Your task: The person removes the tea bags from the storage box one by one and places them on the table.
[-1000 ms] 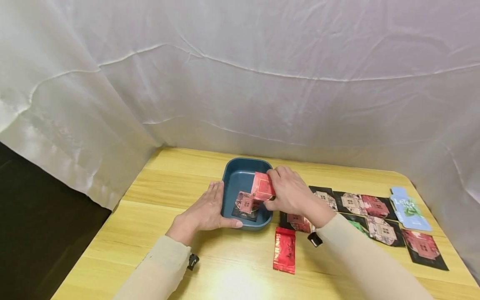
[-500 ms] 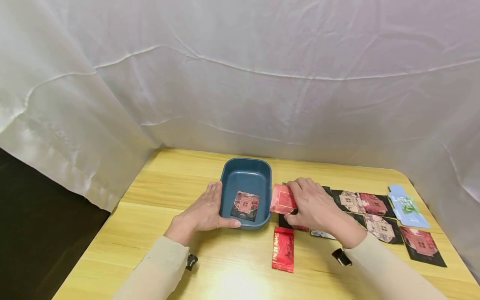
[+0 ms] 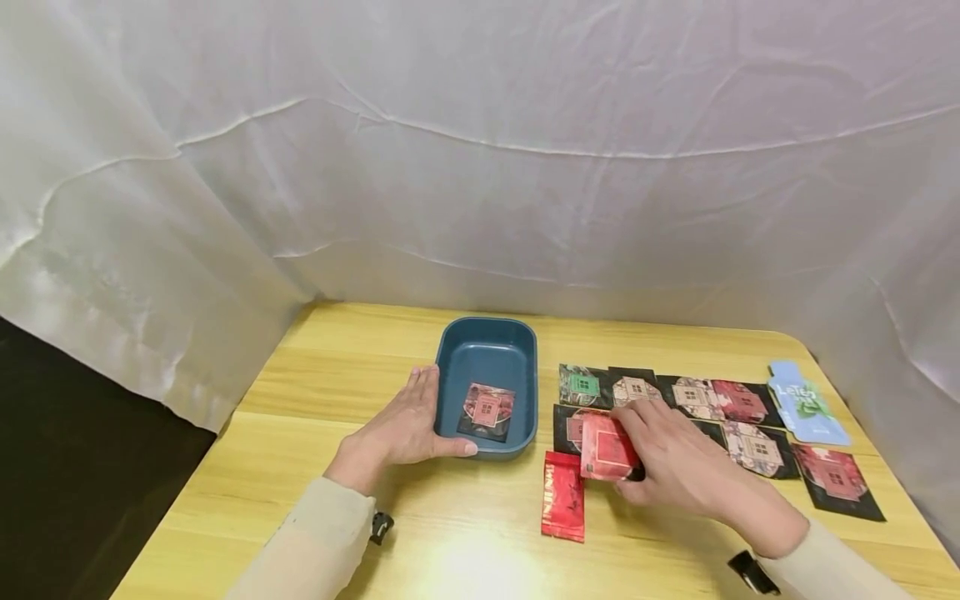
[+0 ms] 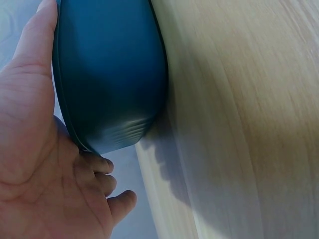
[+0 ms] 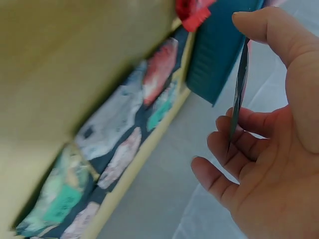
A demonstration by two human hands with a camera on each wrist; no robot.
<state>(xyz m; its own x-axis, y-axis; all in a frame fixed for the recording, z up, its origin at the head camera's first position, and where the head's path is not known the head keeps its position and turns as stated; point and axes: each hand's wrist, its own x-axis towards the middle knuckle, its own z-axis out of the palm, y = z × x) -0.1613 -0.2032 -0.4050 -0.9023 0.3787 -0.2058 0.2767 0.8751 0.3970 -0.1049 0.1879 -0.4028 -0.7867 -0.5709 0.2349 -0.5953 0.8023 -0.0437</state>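
Observation:
A dark blue rectangular container [image 3: 487,360] sits on the table with one black-and-red tea sachet [image 3: 487,412] lying in its near part. My left hand [image 3: 401,425] rests against its left side, fingers straight, thumb along the near rim; the left wrist view shows the palm beside the container [image 4: 109,74]. To the right, my right hand [image 3: 678,454] pinches a pink-red tea sachet [image 3: 606,446] above the rows of sachets. Seen edge-on in the right wrist view, that sachet [image 5: 240,82] stands between thumb and fingers. It partly hides a black-and-red sachet [image 3: 567,427] below.
Several sachets in rows lie on the right, among them a green-labelled one [image 3: 583,384] and a black-and-red one [image 3: 837,482]. A narrow bright red packet [image 3: 563,497] lies nearer. A light blue packet [image 3: 810,406] is at the far right. White curtain [image 3: 480,167] hangs behind the table.
My right hand has carried the pink-red sachet out from over the container, rightward and nearer, to above the sachet rows. The left hand has stayed at the container's side.

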